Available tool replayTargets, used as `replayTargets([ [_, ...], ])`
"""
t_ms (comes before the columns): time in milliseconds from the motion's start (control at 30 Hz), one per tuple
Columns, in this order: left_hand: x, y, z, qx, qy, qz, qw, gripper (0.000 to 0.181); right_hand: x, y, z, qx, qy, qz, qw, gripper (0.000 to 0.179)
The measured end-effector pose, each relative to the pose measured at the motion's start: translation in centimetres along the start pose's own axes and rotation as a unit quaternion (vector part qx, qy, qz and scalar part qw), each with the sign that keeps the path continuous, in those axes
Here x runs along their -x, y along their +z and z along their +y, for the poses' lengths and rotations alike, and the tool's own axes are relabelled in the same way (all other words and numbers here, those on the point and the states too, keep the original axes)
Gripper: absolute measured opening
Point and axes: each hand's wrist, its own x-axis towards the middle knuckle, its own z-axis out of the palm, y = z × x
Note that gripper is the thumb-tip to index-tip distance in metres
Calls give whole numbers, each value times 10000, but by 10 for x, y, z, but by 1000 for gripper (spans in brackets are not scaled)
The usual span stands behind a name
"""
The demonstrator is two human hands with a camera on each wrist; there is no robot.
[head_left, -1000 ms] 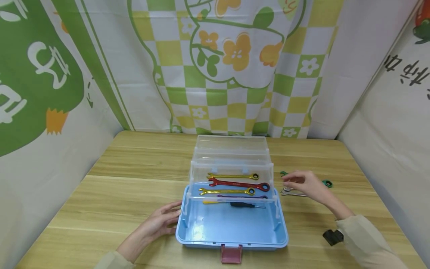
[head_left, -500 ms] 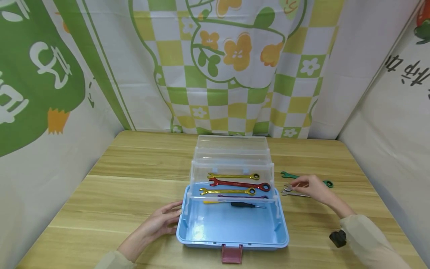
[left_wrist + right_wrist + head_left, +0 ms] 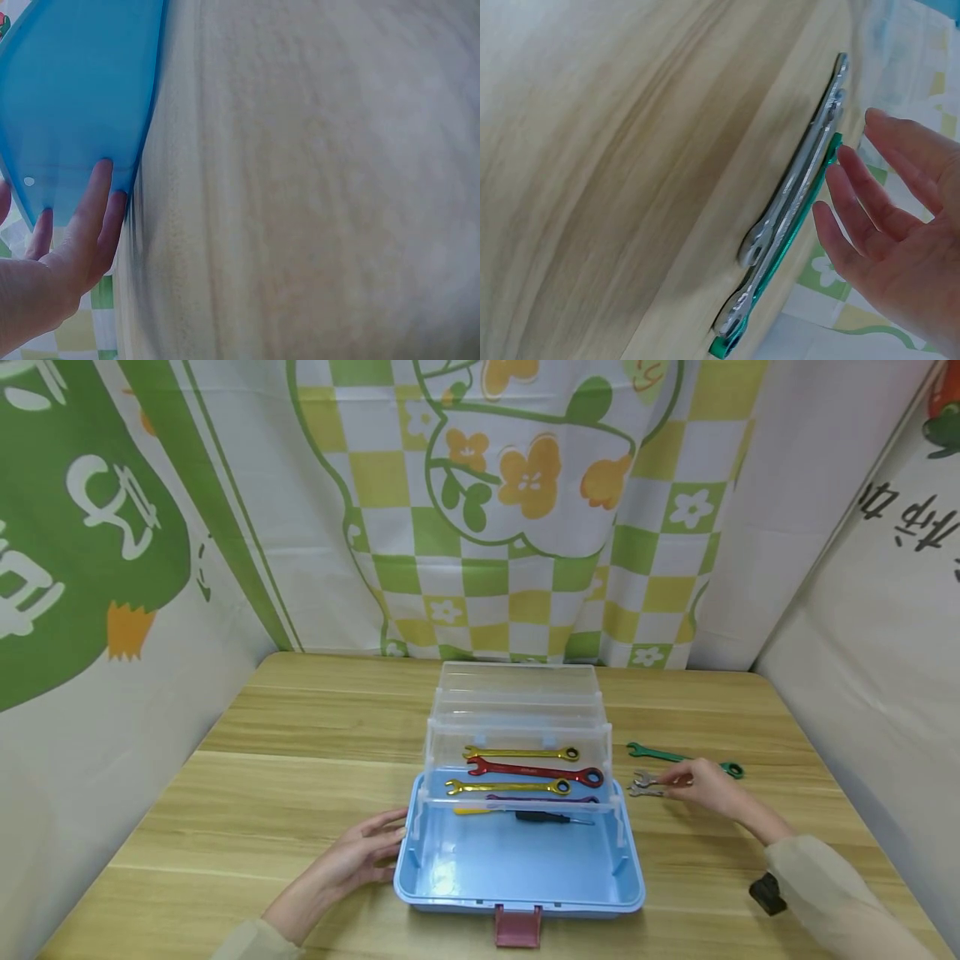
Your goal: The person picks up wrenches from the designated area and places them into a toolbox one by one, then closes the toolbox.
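Observation:
My left hand point(image 3: 354, 860) rests against the left wall of a blue toolbox point(image 3: 517, 868), its fingertips spread on the outside in the left wrist view. Over the table to the right, my right hand point(image 3: 708, 785) hovers at two silver wrenches point(image 3: 643, 782), covering most of them in the head view. From the right wrist, its relaxed fingers point(image 3: 847, 240) show beside the wrenches with nothing in them. A green ratchet wrench point(image 3: 660, 753) lies just behind the silver pair. Gold wrenches point(image 3: 517, 753), a red wrench point(image 3: 536, 772) and a purple one sit in the clear trays.
The toolbox's clear lid point(image 3: 517, 677) stands raised at the back, and its dark red latch point(image 3: 517, 927) hangs at the front. A black-handled screwdriver point(image 3: 542, 817) and a yellow-handled tool point(image 3: 471, 812) lie inside. A black object point(image 3: 767, 893) is by the right sleeve. Printed curtains border the table.
My right hand has shifted right and toward me, off the green wrench and down to the silver ones, so more of the green wrench shows. The left hand stays at the toolbox.

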Motion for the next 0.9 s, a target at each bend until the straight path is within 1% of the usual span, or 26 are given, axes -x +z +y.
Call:
replayTargets([
  [267,-1,0,-1,42,-45,23,10000,64,-2,3,7,205,114,-21,9997,17],
  [367,-1,0,-1,61,-11,-4,10000,63,-3,6,10,298,169,-34,9994,17],
  [500,-1,0,-1,79,0,-4,10000,62,-5,9,14,386,223,36,9990,16],
  [733,-1,0,-1,38,5,17,10000,63,-5,13,14,473,141,73,9988,14],
  [900,0,0,-1,26,7,30,10000,63,-6,14,15,648,96,93,9978,11],
])
